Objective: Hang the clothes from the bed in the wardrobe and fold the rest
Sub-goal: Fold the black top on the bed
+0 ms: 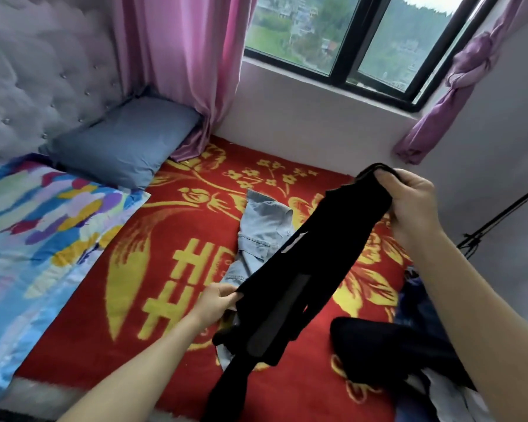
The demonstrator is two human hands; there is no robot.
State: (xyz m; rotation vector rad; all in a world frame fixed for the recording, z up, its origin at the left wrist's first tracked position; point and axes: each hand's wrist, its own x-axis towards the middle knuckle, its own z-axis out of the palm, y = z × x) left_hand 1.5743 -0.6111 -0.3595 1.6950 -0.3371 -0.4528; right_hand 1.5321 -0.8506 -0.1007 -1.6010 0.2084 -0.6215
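Note:
A black garment is stretched in the air above the bed between both hands. My right hand grips its upper end at the right. Lower down, my left hand pinches its left edge. Under the black garment a light blue denim piece lies crumpled on the red and yellow blanket. Another black garment lies in a heap at the right, beside dark blue and white clothes partly hidden by my right forearm.
A grey-blue pillow leans on the padded headboard. A bright patterned quilt covers the bed's left side. Pink curtains and a window stand behind the bed. A wall closes the right side.

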